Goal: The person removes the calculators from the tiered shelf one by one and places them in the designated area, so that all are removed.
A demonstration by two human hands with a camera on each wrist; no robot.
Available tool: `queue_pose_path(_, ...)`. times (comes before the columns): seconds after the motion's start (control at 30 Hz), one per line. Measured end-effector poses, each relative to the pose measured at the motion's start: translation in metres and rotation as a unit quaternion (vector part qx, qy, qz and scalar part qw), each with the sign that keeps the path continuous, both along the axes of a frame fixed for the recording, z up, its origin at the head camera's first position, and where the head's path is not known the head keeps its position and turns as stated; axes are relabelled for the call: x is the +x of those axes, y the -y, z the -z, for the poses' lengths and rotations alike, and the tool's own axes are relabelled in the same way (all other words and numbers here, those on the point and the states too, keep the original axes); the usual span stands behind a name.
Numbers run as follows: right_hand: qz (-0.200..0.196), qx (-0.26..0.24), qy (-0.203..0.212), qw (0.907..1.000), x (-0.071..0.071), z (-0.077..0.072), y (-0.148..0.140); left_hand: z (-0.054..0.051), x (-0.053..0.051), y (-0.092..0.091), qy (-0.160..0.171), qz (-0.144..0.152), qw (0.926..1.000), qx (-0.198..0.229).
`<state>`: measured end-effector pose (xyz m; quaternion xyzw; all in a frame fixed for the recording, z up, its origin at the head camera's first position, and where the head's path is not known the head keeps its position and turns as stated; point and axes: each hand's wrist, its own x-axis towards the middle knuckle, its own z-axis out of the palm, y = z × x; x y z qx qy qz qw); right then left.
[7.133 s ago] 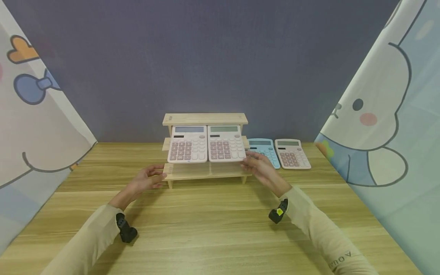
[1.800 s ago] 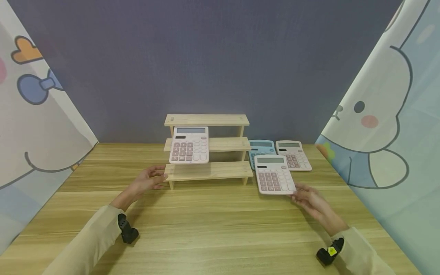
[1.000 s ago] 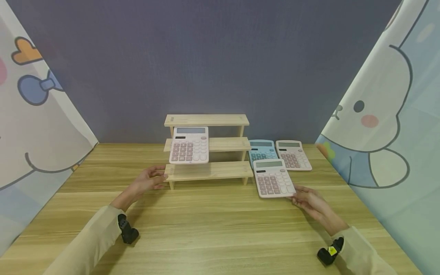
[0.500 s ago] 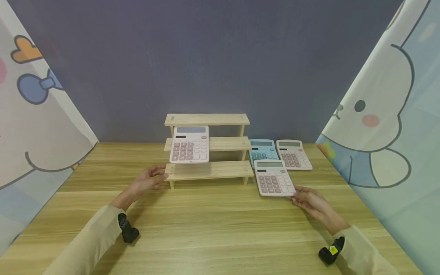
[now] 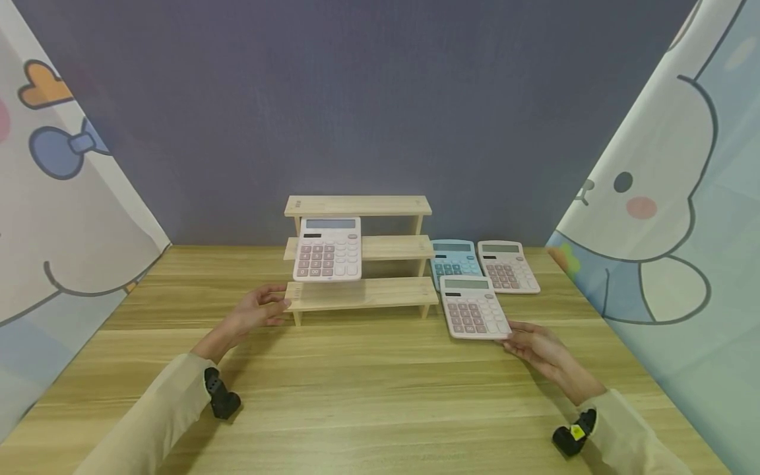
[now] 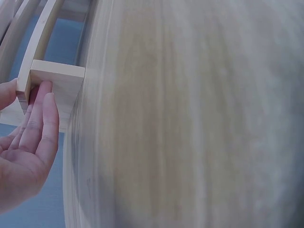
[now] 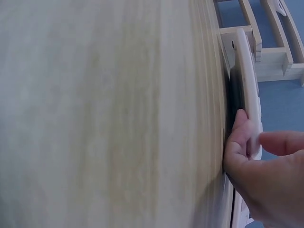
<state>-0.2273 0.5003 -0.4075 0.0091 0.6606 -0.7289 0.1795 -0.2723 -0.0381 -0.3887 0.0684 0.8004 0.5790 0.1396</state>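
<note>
Dark backdrop (image 5: 380, 119) filled the rear. Wood-grain table (image 5: 356, 396) ran along its foot. 2 printed curtains flanked it: right curtain (image 5: 712, 231) with a bunny-like figure, left curtain (image 5: 71, 218) with a blue bow.

2 cream sleeves: left sleeve (image 5: 148, 415) and right sleeve (image 5: 629, 432) came in from the near corners.

Wooden rack (image 5: 392, 290), 3 stepped boards, stood on the table near the backdrop.

Left hand (image 5: 255, 312) was at the rack's left end, closed to board thickness: thumb on the lowest board's outer face, fingers tucked under.

Right hand (image 5: 540, 346) pinched held calculator (image 5: 474, 309) at its near right corner, thumb above, fingers beneath, opening no wider than the case. That calculator, white with pink keys on its left half, was right of the rack, tilted, gap visible below it at the fingers. It overlapped the blue calculator in view; couldn't tell if they touched.

Shelf calculator (image 5: 328, 251), same colours, sat on the rack's left half, face up, below the top board. Far calculator (image 5: 508, 269) lay flat at far right, just beside blue calculator (image 5: 454, 260), which was partly hidden.

Smallest: black units on both wrists, left unit (image 5: 221, 396) and right unit (image 5: 574, 435), the latter with a yellow mark.
</note>
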Motion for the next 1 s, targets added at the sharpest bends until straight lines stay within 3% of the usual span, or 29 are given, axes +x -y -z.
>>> queue_pose_path(0.53, 0.008, 0.069, -0.009, 0.9975, 0.0009, -0.0056, 0.0059, 0.0001, -0.0009, -0.0006, 0.001, -0.007, 1.0000, -0.001)
queue_pose_path(1.0, 0.011, 0.152, -0.002, 0.9883, 0.0001, -0.0065, 0.0075, 0.0011, -0.0010, 0.0001, -0.001, -0.009, 0.9999, -0.005)
